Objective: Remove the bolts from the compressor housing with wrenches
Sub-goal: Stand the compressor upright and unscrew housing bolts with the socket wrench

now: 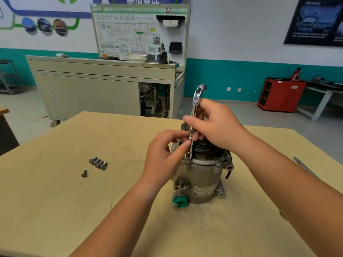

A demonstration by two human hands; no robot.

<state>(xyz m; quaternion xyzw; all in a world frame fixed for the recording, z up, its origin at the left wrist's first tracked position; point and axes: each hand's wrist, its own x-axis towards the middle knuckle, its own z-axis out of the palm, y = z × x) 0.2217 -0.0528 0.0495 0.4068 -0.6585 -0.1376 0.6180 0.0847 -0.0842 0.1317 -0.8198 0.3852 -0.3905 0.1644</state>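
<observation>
Your left fingertips point(186, 144) pinch the lower shaft of the wrench point(196, 98), thumb and forefinger closed on it just above its socket end. Your right fingers point(189, 120) curl round the same shaft higher up, the thumb laid across it. The wrench stands nearly upright, its bent head above your right hand point(217, 127) and its foot down on the upper flange of the compressor housing point(202, 179), just beside your left hand point(163, 154).

The housing stands on end near the middle of the pale wooden table point(55, 201), a green cap point(179, 201) at its base. Well to its left lies a tight row of loose bolts point(98, 163), with a single bolt point(84, 173) just in front of them. The tabletop is scuffed and marked with a faint ring.

Beyond the table stands a grey wheeled cabinet point(89, 89) with a wiring-diagram board point(139, 32) on it; a red cabinet point(280, 96) sits against the teal-and-white wall, and a dark poster point(315, 21) hangs above.

The bolt under the socket is hidden — you cannot tell how far out it is. A flat tool point(304, 167) on the right is half covered by your forearm, and the pulley end of the housing is masked by your hands.
</observation>
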